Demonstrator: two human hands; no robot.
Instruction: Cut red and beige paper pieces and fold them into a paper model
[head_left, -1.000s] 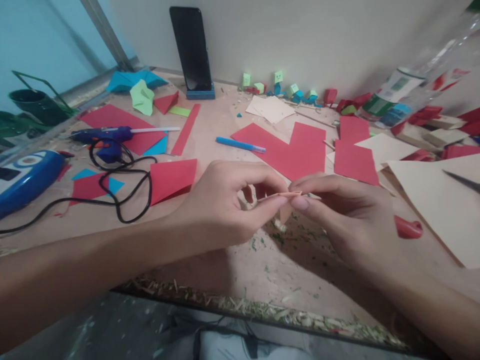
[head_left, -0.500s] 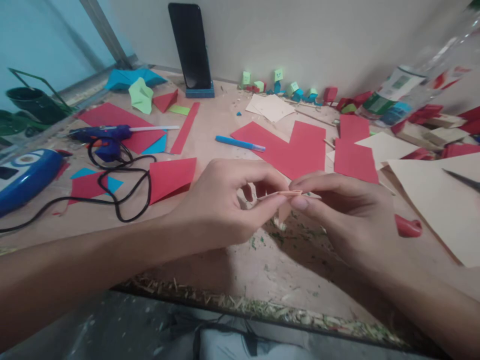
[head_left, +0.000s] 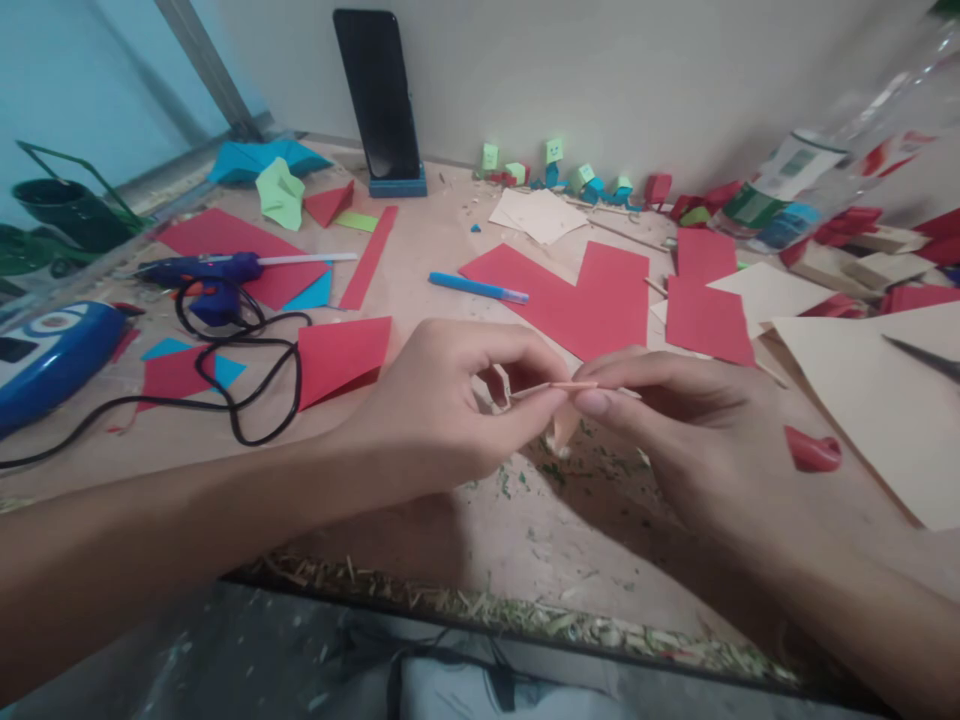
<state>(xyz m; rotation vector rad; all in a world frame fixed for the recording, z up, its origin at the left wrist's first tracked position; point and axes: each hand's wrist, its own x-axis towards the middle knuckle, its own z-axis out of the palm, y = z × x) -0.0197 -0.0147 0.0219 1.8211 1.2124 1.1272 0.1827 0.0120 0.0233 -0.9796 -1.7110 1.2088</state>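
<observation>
Between both hands, above the table, is a small folded piece of cream paper [head_left: 564,428], seen nearly edge-on. My left hand [head_left: 472,400] pinches its left part between thumb and forefinger. On the other side, my right hand [head_left: 675,410] pinches the right part the same way, the two thumbs almost meeting. Much of the paper is hidden by the fingers. Just beyond the hands lies a large cut sheet of red paper [head_left: 592,310], with a blue pen [head_left: 478,287] resting by its left corner.
A glue gun [head_left: 202,270] with a looping black cord lies left, near a blue and white device [head_left: 56,355]. Behind stands a phone [head_left: 377,95]. Small paper figures [head_left: 553,152] line the wall. Right are a plastic bottle [head_left: 787,185], cream sheets [head_left: 877,400] and scissors [head_left: 922,357].
Both hands keep their pinch on the folded paper, which has tilted slightly and looks thinner from here. The whole view has shifted a little; nothing was taken up or let go.
</observation>
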